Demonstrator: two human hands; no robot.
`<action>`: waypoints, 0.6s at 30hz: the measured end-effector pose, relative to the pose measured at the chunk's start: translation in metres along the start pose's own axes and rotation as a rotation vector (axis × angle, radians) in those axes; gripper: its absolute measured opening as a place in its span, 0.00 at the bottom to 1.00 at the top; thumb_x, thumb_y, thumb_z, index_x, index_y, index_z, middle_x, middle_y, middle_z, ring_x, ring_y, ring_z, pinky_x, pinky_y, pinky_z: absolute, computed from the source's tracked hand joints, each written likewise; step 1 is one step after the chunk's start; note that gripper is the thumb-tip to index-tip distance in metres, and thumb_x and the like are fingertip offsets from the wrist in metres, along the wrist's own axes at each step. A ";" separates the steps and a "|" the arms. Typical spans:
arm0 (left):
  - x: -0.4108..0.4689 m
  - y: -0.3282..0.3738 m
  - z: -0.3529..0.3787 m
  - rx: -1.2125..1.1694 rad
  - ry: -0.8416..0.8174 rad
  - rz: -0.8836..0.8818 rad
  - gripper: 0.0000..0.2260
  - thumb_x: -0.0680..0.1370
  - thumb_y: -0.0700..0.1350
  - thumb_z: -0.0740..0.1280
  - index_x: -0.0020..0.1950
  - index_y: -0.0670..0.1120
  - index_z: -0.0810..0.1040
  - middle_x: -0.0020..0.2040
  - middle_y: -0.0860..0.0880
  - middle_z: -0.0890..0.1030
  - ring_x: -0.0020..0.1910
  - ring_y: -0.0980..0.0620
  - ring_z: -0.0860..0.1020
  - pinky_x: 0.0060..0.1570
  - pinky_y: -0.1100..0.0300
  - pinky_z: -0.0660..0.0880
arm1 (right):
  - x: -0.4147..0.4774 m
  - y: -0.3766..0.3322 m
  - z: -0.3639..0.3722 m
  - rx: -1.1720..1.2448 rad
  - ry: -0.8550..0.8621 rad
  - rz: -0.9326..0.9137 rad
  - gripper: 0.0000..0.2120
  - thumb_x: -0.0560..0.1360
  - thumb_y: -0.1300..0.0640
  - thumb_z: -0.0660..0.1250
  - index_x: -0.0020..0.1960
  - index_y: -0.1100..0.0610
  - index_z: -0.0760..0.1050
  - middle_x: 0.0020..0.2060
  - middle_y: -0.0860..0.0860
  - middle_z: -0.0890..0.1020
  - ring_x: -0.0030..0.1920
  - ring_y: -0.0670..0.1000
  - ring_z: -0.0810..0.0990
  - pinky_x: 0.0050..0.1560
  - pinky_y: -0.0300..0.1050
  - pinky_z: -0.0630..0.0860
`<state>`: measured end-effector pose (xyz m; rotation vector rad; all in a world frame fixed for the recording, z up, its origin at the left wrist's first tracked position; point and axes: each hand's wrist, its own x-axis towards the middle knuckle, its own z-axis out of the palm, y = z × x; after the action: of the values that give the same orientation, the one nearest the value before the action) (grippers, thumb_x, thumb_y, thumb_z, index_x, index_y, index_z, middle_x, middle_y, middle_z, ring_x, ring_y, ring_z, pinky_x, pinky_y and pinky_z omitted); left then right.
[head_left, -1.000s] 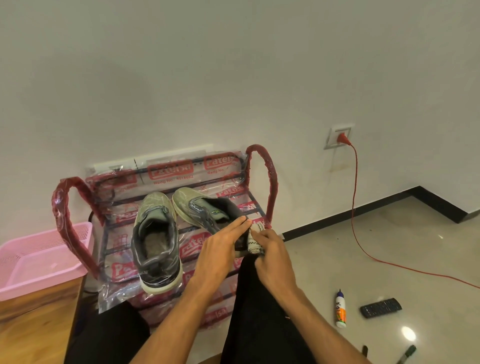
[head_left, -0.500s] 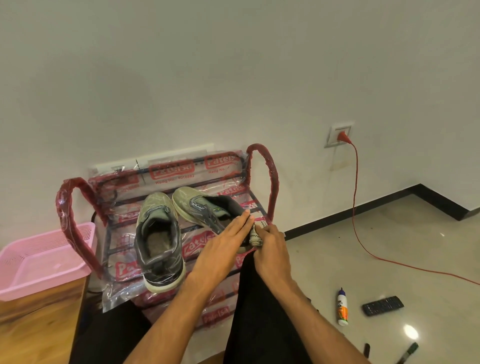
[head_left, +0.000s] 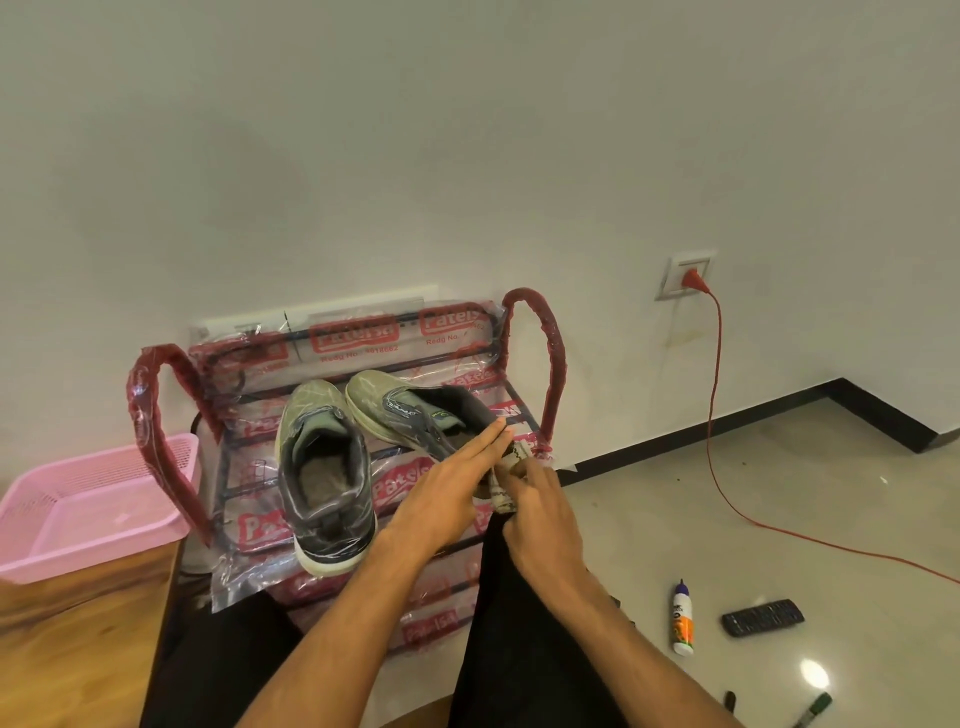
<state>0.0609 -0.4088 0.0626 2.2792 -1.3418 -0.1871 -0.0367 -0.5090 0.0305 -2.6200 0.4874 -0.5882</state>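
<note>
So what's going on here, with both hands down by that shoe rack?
A seated person works with both hands on what looks like a white patterned sock at the end of a black trouser leg, propped at the plastic-wrapped shoe rack. The right hand pinches it; the left hand lies alongside with straight fingers. A pair of grey sneakers sits on the rack next to the hands.

Before you: grey-green shoes (head_left: 322, 467), white soles. Rack (head_left: 363, 338) film clear, printed with red logos; arms wrapped red. Basket (head_left: 78, 561) pink. Cable (head_left: 718, 364) red. Bottle (head_left: 682, 621) white, orange label, blue cap. Remote (head_left: 762, 617) black. Sock (head_left: 503, 491) white, dark markings. Your trousers (head_left: 519, 623) black.
</note>
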 end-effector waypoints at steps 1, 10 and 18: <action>0.001 -0.002 0.001 -0.033 0.008 -0.006 0.45 0.71 0.24 0.58 0.78 0.61 0.50 0.76 0.68 0.45 0.69 0.54 0.70 0.46 0.65 0.77 | 0.001 0.006 -0.002 -0.019 0.004 0.008 0.25 0.71 0.70 0.68 0.67 0.57 0.74 0.57 0.52 0.75 0.58 0.52 0.72 0.54 0.47 0.76; 0.015 0.003 -0.004 -0.083 0.104 -0.078 0.25 0.81 0.39 0.62 0.75 0.56 0.63 0.76 0.60 0.61 0.74 0.55 0.63 0.71 0.51 0.65 | 0.017 0.031 -0.009 0.061 0.024 0.212 0.19 0.76 0.61 0.69 0.66 0.55 0.76 0.55 0.48 0.75 0.54 0.47 0.71 0.50 0.40 0.75; 0.019 0.017 -0.013 0.057 0.240 -0.104 0.18 0.80 0.44 0.65 0.69 0.54 0.74 0.65 0.52 0.78 0.63 0.52 0.76 0.62 0.54 0.73 | 0.011 0.009 -0.008 0.117 -0.025 0.099 0.22 0.76 0.65 0.66 0.70 0.56 0.71 0.62 0.50 0.73 0.63 0.49 0.68 0.60 0.41 0.72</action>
<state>0.0620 -0.4272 0.0839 2.3337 -1.1209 0.0896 -0.0333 -0.5231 0.0364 -2.4737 0.5543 -0.5355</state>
